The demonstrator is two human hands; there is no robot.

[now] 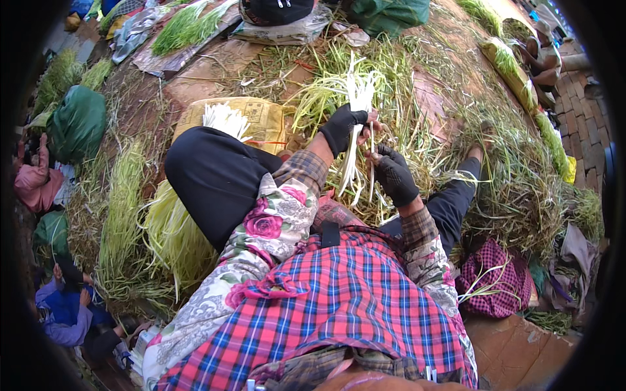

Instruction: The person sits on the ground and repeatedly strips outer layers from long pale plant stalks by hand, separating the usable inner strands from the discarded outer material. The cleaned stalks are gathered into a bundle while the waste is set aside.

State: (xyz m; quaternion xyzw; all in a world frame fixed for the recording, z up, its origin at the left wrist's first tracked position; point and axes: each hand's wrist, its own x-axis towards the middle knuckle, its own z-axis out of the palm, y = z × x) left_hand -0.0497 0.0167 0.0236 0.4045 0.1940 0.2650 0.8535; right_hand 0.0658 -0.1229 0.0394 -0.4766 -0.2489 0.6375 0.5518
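My left hand [345, 128], in a black fingerless glove, is closed around a bunch of pale leafy stalks [361, 93] whose white ends fan upward. Close by on the right, my right hand [392, 173], gloved the same way, pinches a single thin pale stalk [372, 171] between thumb and finger. Yellow-green leaves [318, 100] spread on the ground beyond the bunch. Beside my bent knee, white stalk ends [226, 119] lie on a yellow woven sack [266, 115], and long yellow-green leaves [178, 234] spill out below the knee.
Loose green and dry leaves [518, 195] cover much of the ground. A green sack [78, 122] and long green bundles [120, 195] lie left. A black bag [276, 10] stands ahead. Other people sit at the far left [39, 181], lower left [66, 313] and upper right [543, 61].
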